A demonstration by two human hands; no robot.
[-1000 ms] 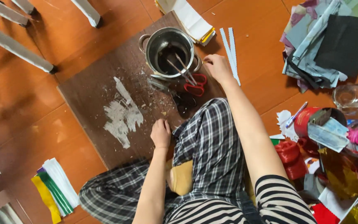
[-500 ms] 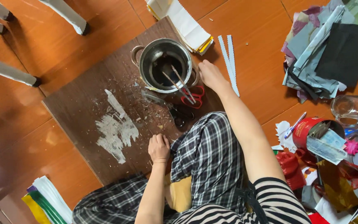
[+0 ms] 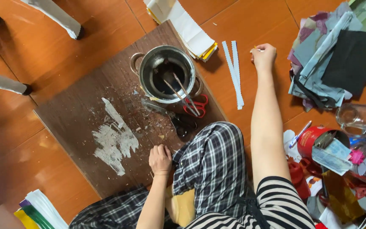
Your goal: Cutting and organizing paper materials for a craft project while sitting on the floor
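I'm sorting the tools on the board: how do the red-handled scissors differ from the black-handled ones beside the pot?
The red-handled scissors lean blades-up into the metal pot; the black-handled scissors lie flat on the brown board. Red handles look brighter, the black ones darker. Both sit near the pot, touched by neither hand.

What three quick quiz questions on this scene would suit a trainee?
1. True or false: the right hand rests inside the pot.
2. Which lies nearest the right hand? A) white strips B) red can C) scissors
3. What does the left hand rest on?

Key:
1. False; it is out on the floor, pinching something small.
2. A
3. The dark board, beside the plaid knee.
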